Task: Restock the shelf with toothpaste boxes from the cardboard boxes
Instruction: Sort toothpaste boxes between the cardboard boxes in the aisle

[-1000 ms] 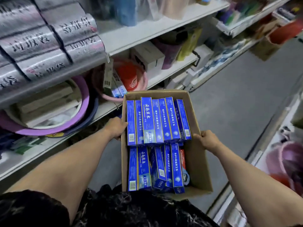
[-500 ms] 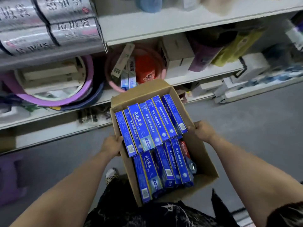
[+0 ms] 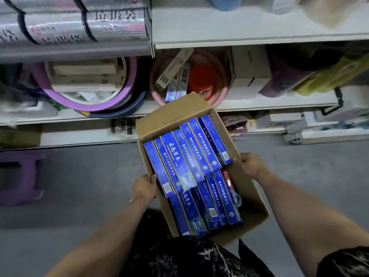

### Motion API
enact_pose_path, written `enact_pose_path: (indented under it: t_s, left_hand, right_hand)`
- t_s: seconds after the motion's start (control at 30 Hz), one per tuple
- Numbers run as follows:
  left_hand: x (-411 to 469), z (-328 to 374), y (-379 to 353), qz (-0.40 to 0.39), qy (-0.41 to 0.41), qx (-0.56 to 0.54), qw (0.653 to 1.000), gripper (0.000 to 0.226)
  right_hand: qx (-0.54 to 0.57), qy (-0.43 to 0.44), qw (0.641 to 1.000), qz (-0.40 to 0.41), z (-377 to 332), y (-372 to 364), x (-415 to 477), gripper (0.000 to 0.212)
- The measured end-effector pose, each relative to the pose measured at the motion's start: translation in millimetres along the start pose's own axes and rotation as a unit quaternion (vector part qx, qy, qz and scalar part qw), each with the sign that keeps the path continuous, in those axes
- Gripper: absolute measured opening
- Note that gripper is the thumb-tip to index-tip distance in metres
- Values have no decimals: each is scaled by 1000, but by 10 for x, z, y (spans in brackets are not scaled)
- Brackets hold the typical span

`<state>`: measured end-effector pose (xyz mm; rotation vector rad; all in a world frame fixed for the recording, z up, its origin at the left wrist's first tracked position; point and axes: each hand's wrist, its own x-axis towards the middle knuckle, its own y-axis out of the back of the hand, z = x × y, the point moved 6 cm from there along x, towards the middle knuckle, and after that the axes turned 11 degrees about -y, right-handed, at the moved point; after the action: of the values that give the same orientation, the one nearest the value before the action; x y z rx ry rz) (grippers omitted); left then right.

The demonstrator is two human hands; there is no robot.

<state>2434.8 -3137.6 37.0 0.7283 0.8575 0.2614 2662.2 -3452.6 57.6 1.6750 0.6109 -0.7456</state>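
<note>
Cardboard box (image 3: 249, 198) holds blue toothpaste boxes (image 3: 187, 156); left grip (image 3: 143, 188) and right grip (image 3: 252, 165) clasp its sides.

Grips the open cardboard box (image 3: 250, 198) by its side walls, with the left hand (image 3: 144, 188) on one rim and the right hand (image 3: 252, 165) on the other. Carries, between the two grips, blue toothpaste boxes (image 3: 187, 156) lying flat in two rows, plus a red box (image 3: 227, 177) just inside the right grip. Faces, beyond the grips, a white shelf (image 3: 279, 104) with a pink basin (image 3: 222, 95).

White shelving (image 3: 229, 27) runs along a smooth grey floor (image 3: 79, 206), a purple stool (image 3: 18, 176) at left.
</note>
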Motion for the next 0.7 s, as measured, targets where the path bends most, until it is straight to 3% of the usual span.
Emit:
enact_pose_path:
  t_s: [0.33, 0.7]
  left_hand:
    - [146, -165, -122, 4, 69, -36, 997, 48]
    - [149, -374, -199, 1, 110, -145, 983, 39]
  right_hand:
    - [-29, 26, 999, -1, 30, -193, 160, 32]
    - [31, 2, 1000, -2, 29, -214, -63, 36]
